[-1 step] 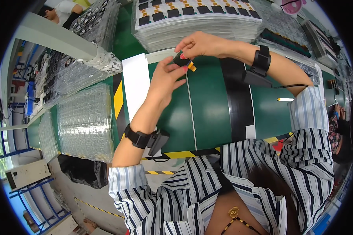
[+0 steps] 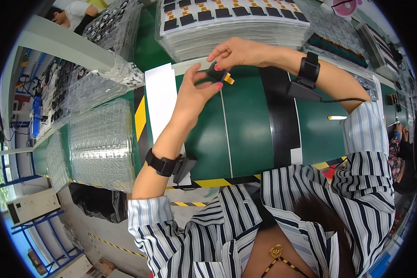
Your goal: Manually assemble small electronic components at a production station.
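Note:
My right hand (image 2: 236,53) is closed, pinching a small black display module (image 2: 215,74) between thumb and fingers above the green work surface. A gold-yellow flex cable (image 2: 229,79) sticks out from the module's lower right side. My left hand (image 2: 188,98) is beside the module on its left, with its fingers apart and the thumb reaching close below it. Whether the left thumb touches the module's edge I cannot tell. Each wrist wears a black strap with a small black device.
Beyond my hands stands a tall stack of trays (image 2: 236,34) bearing black display modules. White paper sheets (image 2: 160,99) lie left of centre, beside clear plastic trays (image 2: 99,143). A small white-and-yellow strip (image 2: 337,117) lies on the right. A post (image 2: 74,46) rises at left.
My left fingers have spread a little away from the module. The right hand keeps its pinch on the display module, nearly still.

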Motion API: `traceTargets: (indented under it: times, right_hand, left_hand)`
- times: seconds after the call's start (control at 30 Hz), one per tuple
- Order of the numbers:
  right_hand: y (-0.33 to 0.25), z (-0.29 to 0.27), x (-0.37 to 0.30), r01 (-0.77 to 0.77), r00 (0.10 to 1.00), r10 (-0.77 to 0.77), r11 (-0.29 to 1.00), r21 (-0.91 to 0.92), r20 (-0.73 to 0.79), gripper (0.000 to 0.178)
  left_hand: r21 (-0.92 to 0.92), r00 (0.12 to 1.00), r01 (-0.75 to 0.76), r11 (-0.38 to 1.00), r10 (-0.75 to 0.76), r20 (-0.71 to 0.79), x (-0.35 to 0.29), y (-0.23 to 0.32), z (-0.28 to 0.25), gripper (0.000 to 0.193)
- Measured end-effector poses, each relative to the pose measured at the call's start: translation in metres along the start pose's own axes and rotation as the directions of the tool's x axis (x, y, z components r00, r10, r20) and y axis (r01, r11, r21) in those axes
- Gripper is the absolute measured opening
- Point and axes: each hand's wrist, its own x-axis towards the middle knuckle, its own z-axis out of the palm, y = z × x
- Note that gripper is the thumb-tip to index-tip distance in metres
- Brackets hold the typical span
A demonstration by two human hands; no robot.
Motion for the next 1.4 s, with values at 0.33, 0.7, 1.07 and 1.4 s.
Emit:
traceTargets:
  times: [0.33, 0.7, 1.07, 1.4]
  right_hand:
    - [0.019, -0.001, 0.011, 0.053, 0.972, 0.015, 0.958, -0.283, 0.233, 0.037]
    - [0.036, 0.002, 0.005, 0.179, 0.984, -0.165, 0.921, -0.346, 0.069, 0.028]
    - [0.032, 0.026, -0.025, 0.176, 0.944, -0.302, 0.803, -0.569, -0.134, 0.026]
    - [0.030, 0.040, -0.020, 0.248, 0.930, -0.363, 0.731, -0.635, -0.055, 0.030]
  left_hand:
    - [0.570, 0.897, -0.442, 0.692, 0.353, 0.266, 0.004, -0.019, 0.002, 0.070]
    - [0.658, 0.822, -0.549, 0.515, 0.476, 0.313, 0.014, -0.021, 0.010, 0.051]
    - [0.643, 0.829, -0.535, 0.549, 0.488, 0.273, 0.021, -0.025, 0.000, 0.056]
    - [0.705, 0.872, -0.470, 0.532, 0.404, 0.277, 0.020, -0.021, -0.008, 0.064]
